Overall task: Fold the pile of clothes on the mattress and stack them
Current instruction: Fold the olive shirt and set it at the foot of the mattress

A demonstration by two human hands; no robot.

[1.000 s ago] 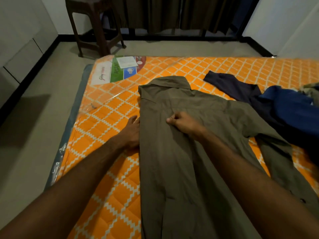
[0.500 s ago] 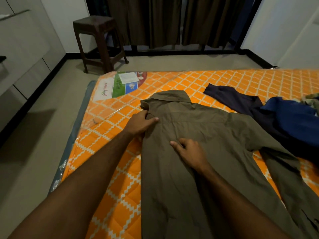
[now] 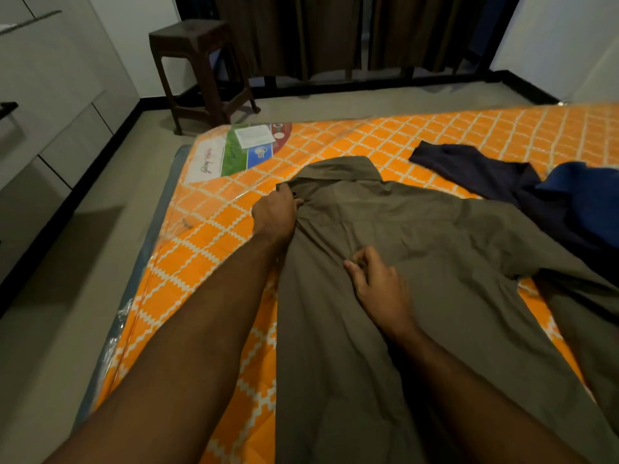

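An olive-brown collared shirt (image 3: 418,256) lies spread face down on the orange patterned mattress (image 3: 207,236), collar toward the far end. Its left side is folded in along a straight edge; the right sleeve trails off to the right. My left hand (image 3: 274,212) grips the shirt's folded left shoulder just below the collar. My right hand (image 3: 375,283) rests on the middle of the shirt's back with its fingers loosely curled, touching the cloth; I cannot tell whether it pinches any fabric. A dark navy garment (image 3: 475,169) and a blue garment (image 3: 582,192) lie piled at the right.
The mattress is wrapped in clear plastic with a printed label (image 3: 241,152) at its far left corner. A dark wooden stool (image 3: 197,72) stands on the floor beyond it, before dark curtains (image 3: 318,31). Grey cabinets (image 3: 50,112) line the left wall.
My left hand has slid up the shirt's left edge from the side to the shoulder by the collar and taken hold there. My right hand stayed on the shirt's back, fingers curling slightly.
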